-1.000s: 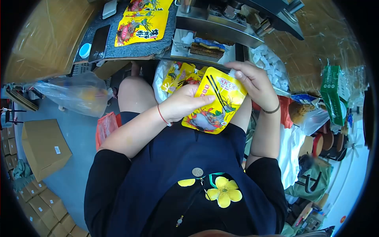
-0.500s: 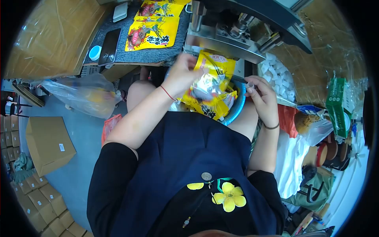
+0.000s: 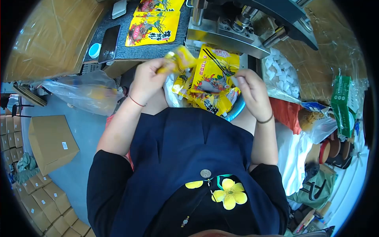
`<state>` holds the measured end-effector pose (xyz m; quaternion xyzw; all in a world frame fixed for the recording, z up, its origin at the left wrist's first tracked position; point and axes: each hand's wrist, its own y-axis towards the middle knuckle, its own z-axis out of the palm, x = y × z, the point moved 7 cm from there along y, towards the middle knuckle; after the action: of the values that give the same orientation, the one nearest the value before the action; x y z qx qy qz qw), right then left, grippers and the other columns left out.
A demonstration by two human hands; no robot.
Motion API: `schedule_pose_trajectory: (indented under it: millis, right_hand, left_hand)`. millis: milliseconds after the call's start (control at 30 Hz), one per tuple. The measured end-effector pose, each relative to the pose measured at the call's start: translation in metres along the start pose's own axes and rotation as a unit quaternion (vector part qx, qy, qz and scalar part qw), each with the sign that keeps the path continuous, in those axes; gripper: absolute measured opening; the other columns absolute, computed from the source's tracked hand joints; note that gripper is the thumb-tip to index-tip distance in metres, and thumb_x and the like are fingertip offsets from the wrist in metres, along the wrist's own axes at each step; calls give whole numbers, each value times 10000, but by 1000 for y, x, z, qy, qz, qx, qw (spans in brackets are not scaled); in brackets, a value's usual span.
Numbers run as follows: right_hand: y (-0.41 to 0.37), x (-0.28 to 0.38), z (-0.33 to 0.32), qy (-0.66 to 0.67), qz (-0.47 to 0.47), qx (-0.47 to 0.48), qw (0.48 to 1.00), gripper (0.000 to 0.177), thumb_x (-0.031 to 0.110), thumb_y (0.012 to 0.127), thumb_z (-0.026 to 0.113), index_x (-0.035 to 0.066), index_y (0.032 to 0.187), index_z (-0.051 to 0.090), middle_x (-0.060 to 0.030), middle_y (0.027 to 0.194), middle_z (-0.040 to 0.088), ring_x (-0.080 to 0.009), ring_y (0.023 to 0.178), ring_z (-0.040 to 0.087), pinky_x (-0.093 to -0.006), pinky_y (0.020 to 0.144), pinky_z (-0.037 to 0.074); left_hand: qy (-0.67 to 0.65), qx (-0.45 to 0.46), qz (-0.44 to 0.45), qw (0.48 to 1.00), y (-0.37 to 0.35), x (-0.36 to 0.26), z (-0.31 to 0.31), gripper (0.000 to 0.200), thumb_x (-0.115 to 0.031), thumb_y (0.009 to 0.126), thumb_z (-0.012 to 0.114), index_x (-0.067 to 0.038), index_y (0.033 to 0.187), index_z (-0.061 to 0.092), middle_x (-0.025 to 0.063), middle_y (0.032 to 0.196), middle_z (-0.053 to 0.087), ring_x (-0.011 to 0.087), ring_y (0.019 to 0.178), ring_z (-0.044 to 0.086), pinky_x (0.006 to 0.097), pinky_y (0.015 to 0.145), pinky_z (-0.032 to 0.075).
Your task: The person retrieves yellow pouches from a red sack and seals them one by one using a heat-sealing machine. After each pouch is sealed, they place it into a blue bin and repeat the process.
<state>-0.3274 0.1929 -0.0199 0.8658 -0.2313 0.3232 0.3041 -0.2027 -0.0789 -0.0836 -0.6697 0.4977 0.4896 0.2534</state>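
Note:
My left hand (image 3: 152, 77) is closed on a yellow pouch (image 3: 185, 59), smeared by motion, to the left of the pile. Between the thumb and fingers of my right hand (image 3: 254, 91) is a small whitish plastic piece (image 3: 234, 81), its shape partly hidden. Right beside it, a flat printed yellow pouch (image 3: 211, 75) with a clear window lies on top of other yellow pouches. These rest over a blue basin (image 3: 237, 108) at my lap; a white plastic bag edge (image 3: 170, 93) shows on its left.
A metal press (image 3: 233, 37) stands just ahead. Right of it, a bag holds many small white plastic pieces (image 3: 282, 75). The grey-covered table (image 3: 122, 51) carries more yellow pouches (image 3: 154, 29), a phone (image 3: 109, 44) and a blue-white lid (image 3: 94, 50). Cardboard boxes (image 3: 51, 144) stand at left.
My left hand has moved left from over the pile and now holds a yellow pouch. My right hand has shifted slightly left, closer to the top pouch.

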Motion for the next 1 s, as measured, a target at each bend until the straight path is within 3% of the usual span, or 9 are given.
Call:
schedule_pose_trajectory:
  millis: [33,133,267,467,533,600,833,900,1000]
  right_hand:
    - [4,7,6,9,-21,8,1000,133,104,974,602,-17,1022,628,-132,887,643,-263,799,628,-344,733,501]
    - [16,19,4,115,47,-31,992,119,104,938,668,8,1008,664,-119,861,653,-224,769,633,-324,715,511]
    - [33,42,-5,-51,-78,-46,995,130,109,930,662,21,1026,671,-111,918,682,-273,829,635,-354,774,514]
    - [20,13,-8,44,12,126,991,169,147,979,585,13,1060,649,-158,962,674,-343,884,629,-415,800,514]
    - [18,-1,-32,-116,35,66,990,191,155,969,578,46,1102,660,-175,1021,657,-391,929,632,-443,815,521]
    - [13,-41,-65,-318,86,-9,944,203,165,952,591,69,1113,669,-175,1061,651,-405,951,636,-451,821,525]
    - [-7,-120,-76,-306,127,74,941,304,62,851,664,57,1153,631,-198,1108,629,-414,1024,603,-460,873,495]
    - [-10,-123,-76,-256,107,15,961,316,16,841,657,38,1154,627,-211,1117,621,-418,1050,590,-455,900,483]
    - [-14,-114,-78,-272,86,-51,957,280,-23,853,617,13,1129,637,-233,1131,608,-428,1075,577,-451,925,476]
  left_hand:
    - [-28,31,14,999,-3,-12,14,182,-166,961,707,13,989,728,-13,850,681,36,812,592,219,739,483]
    - [-62,105,-6,992,-9,-12,55,207,-158,953,718,46,985,716,8,859,688,49,764,618,229,680,513]
    - [-102,186,-49,976,-18,-42,90,281,-226,953,726,53,982,726,21,885,711,46,784,617,243,680,523]
    - [-390,328,-202,837,-48,-31,149,323,-149,981,663,31,1245,615,96,1159,706,158,1047,675,312,941,534]
    - [-393,333,-208,832,-44,-32,153,324,-87,954,674,37,1247,611,100,1160,707,164,1033,682,313,932,539]
    - [-415,282,-222,836,-24,-25,145,359,-17,900,688,45,1246,612,128,1166,711,183,1019,696,324,915,555]
    - [-451,253,-248,819,25,-8,135,355,-44,903,664,66,1237,619,177,1197,695,247,1067,688,389,924,549]
    - [-150,65,-93,982,48,-8,87,426,-93,912,672,43,1303,571,210,1264,646,300,1157,640,403,961,518]
    - [135,-216,103,961,68,-24,-9,583,-210,908,704,-16,1408,476,266,1362,532,394,1307,507,456,1055,427]
